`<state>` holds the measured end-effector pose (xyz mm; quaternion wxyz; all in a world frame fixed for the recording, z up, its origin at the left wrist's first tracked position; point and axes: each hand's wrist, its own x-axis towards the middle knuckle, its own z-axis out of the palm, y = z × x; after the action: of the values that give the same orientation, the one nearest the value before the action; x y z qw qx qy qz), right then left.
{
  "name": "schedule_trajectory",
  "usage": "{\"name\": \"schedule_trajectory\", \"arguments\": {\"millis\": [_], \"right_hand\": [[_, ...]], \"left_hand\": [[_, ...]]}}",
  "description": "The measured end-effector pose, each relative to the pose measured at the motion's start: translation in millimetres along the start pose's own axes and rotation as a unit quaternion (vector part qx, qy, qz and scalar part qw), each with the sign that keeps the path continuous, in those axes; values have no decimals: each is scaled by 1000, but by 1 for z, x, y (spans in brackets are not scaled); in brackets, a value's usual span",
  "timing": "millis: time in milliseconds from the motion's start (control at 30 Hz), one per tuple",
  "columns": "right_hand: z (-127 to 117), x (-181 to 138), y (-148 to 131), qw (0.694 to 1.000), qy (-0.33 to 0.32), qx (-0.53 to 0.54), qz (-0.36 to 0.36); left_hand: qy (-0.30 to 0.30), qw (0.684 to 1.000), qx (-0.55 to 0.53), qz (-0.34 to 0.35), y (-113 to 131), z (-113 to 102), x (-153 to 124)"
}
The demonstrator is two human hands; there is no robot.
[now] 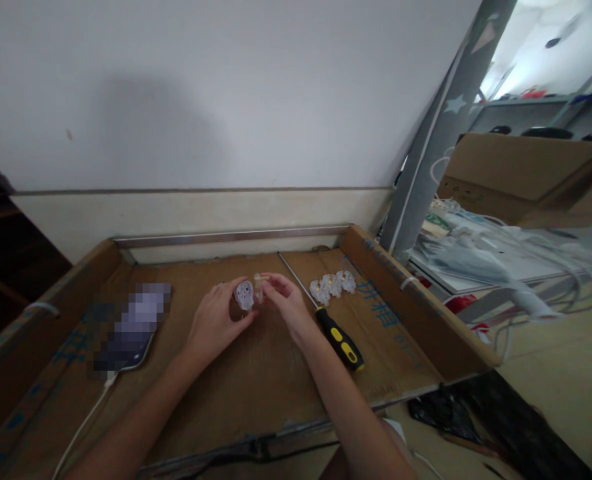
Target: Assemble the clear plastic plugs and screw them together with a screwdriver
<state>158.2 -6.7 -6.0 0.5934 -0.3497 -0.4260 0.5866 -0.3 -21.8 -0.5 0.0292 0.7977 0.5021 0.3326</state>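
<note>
Between thumb and fingers of my left hand (219, 317) is a clear plastic plug part (245, 295), its holed round face turned towards me. Just to its right, my right hand (286, 303) pinches a second clear plastic piece (259, 288), partly covered by the fingers. The two pieces are close together; I cannot tell if they touch. On the cardboard right of my hands lies a screwdriver (343, 343) with a black and yellow handle, its long shaft pointing away. Beyond the handle sits a row of several clear plastic plug parts (332, 285) with brass-coloured metal inside.
A cardboard-lined tray (256, 413) with raised sides forms the work surface. At its left lies a phone (136, 327) with a white cable (83, 420). A white wall rises behind. To the right stand a grey post (426, 153), plastic bags (476, 253) and a cardboard box (521, 173).
</note>
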Motion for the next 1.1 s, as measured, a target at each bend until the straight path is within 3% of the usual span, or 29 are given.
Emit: {"name": "schedule_trajectory", "arguments": {"millis": [200, 367, 667, 800, 933, 1100], "right_hand": [[11, -13, 1, 970, 14, -210, -124], [12, -17, 1, 940, 8, -294, -171], [14, -18, 4, 928, -27, -325, -178], [15, -20, 9, 921, -21, -341, -185], [17, -23, 8, 923, -12, -332, -197], [20, -23, 8, 946, -11, -268, -179]], "left_hand": [[-25, 1000, -18, -1, 0, 2, 1], [-28, 999, -37, -8, -1, 4, 0], [-21, 996, -81, -24, -4, 5, -2], [-47, 984, -172, -31, -5, 6, -3], [-41, 952, -287, -97, -3, 1, -1], [-22, 944, -298, -141, -3, -2, 2]]}}
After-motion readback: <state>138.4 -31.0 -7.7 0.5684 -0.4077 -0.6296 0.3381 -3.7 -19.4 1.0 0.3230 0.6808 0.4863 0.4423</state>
